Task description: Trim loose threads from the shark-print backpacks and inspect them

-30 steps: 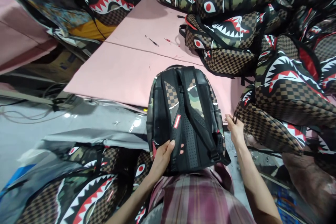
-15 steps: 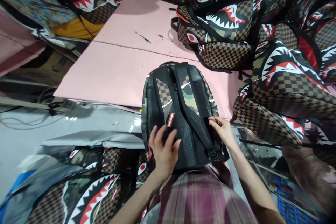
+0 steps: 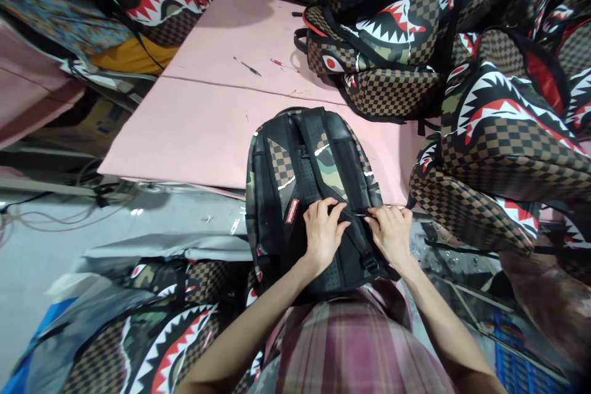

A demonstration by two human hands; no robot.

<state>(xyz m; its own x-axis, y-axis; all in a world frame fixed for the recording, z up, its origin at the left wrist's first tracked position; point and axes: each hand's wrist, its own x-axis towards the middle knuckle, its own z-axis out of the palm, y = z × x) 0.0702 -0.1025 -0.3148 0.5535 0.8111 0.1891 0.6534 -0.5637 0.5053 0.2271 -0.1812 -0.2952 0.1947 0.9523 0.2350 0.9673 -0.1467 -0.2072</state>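
Note:
A black backpack point(image 3: 295, 271) rests against the table edge and my lap, its back panel and shoulder straps facing me. Checkered and camouflage patches and a red label point(image 3: 292, 211) show on the straps. My left hand point(image 3: 324, 231) lies over the right-hand strap point(image 3: 333, 166), thumb and fingers pinched at its edge. At the backpack's right side is my right hand point(image 3: 391, 231), its fingers closed on a thin dark thing point(image 3: 362, 215) that runs toward the left hand. Whether that is a cord, an edge or a tool, I cannot make out.
Several shark-mouth backpacks point(image 3: 517, 148) are piled along the right and back of the pink table point(image 3: 203, 123). Two pens point(image 3: 247, 66) lie on it. More backpacks point(image 3: 170, 345) sit low at the left. Another person's yellow garment point(image 3: 133, 56) shows at upper left.
My left hand has moved right and up from the backpack's middle, closing at the right-hand strap. My right hand has turned, its fingers now gripping near the left hand.

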